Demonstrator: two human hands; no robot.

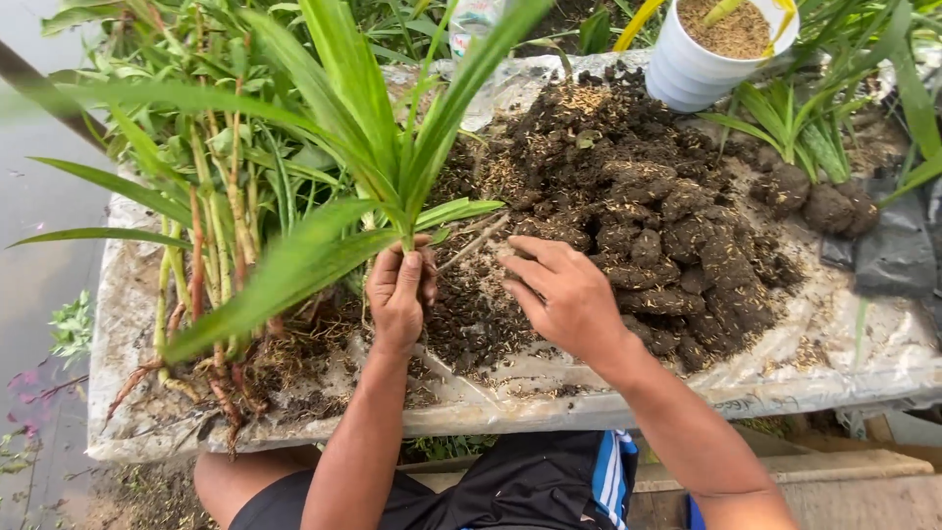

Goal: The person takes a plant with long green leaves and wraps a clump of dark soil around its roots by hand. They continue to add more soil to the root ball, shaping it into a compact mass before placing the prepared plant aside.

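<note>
Green seedling [392, 147] was pinched upright at its base by left hand [397, 294]; right hand [564, 294], fingers spread, raked soil pile [638, 216] w/ husks; next: pack roots.

Two hands: the left hand [397, 294] and the right hand [561, 294]. One white pot [702, 64]. One big dirt pile [638, 216]. One desk [854, 363].

We are at an outdoor potting spot in a garden: beyond our fingers [535, 263] lies a heap of soil [648, 226] on plastic sheeting [844, 353], with uprooted plants [211, 226] left of them and a white pot [702, 59] beyond.
</note>
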